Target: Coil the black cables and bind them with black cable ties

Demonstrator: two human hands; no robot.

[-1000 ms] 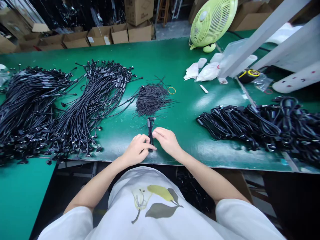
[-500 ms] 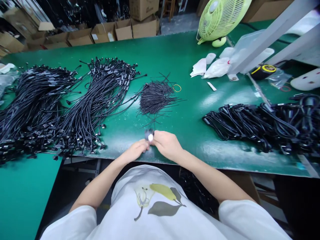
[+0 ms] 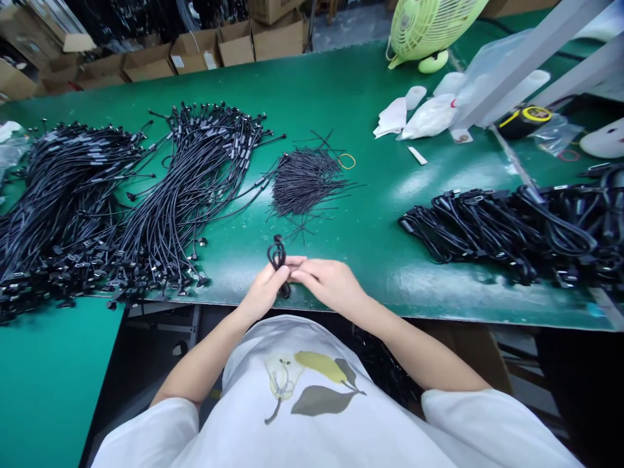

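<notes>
My left hand (image 3: 266,291) and my right hand (image 3: 327,281) meet at the near edge of the green table (image 3: 341,78). Both are closed on a short black cable (image 3: 277,257) folded into a small bundle; its looped end sticks up above my left fingers. Just beyond my hands lies a heap of thin black ties (image 3: 305,182) with a yellow rubber band (image 3: 347,161) at its far side.
Two big piles of loose black cables (image 3: 146,188) cover the left of the table. Bundled cables (image 3: 511,227) lie at the right. A green fan (image 3: 429,26), white bags (image 3: 424,117), a tape roll (image 3: 526,120) and grey frame bars stand at the back right. Cardboard boxes (image 3: 195,52) line the far edge.
The cable stood straight between my hands a second ago; now it is folded into a loop. My hands stayed at the table's near edge; the view shifted slightly.
</notes>
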